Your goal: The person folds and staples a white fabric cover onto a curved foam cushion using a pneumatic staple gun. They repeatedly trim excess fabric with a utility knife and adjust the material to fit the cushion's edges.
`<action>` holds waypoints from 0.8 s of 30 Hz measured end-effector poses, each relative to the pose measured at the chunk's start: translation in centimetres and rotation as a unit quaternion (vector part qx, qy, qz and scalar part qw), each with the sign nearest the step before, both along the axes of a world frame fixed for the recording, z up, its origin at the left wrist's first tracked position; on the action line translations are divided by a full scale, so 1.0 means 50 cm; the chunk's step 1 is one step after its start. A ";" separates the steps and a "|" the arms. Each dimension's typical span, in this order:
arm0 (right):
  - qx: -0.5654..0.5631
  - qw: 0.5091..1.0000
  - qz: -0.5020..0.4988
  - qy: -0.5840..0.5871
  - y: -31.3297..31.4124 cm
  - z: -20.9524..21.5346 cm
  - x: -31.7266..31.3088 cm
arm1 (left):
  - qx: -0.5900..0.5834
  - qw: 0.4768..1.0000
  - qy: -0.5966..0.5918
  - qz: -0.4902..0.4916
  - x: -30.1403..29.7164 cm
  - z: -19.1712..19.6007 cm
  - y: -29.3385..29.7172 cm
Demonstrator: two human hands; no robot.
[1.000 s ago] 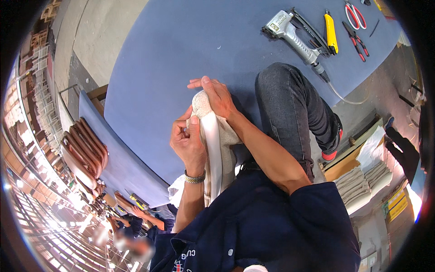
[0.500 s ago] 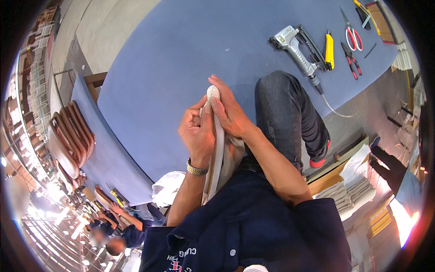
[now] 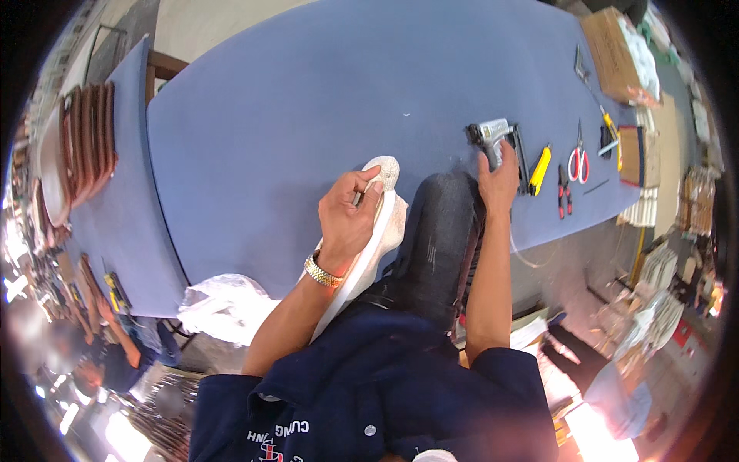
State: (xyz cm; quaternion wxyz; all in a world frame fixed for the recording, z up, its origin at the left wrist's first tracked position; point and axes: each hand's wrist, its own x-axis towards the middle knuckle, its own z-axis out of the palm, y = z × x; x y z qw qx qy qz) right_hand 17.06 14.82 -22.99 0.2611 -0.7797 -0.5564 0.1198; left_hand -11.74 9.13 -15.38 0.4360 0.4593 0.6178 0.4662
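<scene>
My left hand (image 3: 346, 215) pinches the rounded end of a long, narrow upholstered piece (image 3: 392, 219). It is covered in pale beige fabric with a white strip along its edge, and its lower part runs back against my body. To the right, my right hand (image 3: 502, 179) is closed around the handle of a silver and black pneumatic staple gun (image 3: 491, 132). The staple gun is at the blue table (image 3: 292, 92); whether it is lifted off the surface I cannot tell. My raised knee (image 3: 441, 231) in dark jeans lies between the two hands.
Right of the staple gun lie a yellow utility knife (image 3: 541, 169), red-handled pliers (image 3: 564, 192) and red-and-white scissors (image 3: 578, 162). A cardboard box (image 3: 612, 58) stands far right. Brown curved pieces (image 3: 86, 146) lean at left, near white plastic (image 3: 231, 308). Co-workers (image 3: 123, 354) are lower left.
My right hand has let go of the upholstered piece and moved right to grip the staple gun. My left hand still holds the piece. The whole view has shifted.
</scene>
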 end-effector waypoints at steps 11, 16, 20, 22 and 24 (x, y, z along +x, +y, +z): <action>-0.183 0.980 0.073 0.010 0.058 0.122 0.101 | -0.085 0.996 0.038 -0.003 0.042 0.058 -0.008; -0.237 0.912 0.090 0.323 -0.059 0.342 0.018 | -0.036 0.999 0.037 -0.004 0.046 0.045 -0.018; -0.200 0.894 0.282 0.284 -0.089 0.398 -0.063 | -0.036 0.999 0.029 0.004 0.059 0.052 -0.019; -0.206 0.899 0.333 0.196 -0.092 0.383 -0.079 | -0.022 0.999 0.048 -0.005 0.055 0.050 -0.019; -0.193 0.905 0.334 0.177 -0.083 0.380 -0.101 | -0.023 0.999 0.048 -0.005 0.055 0.051 -0.015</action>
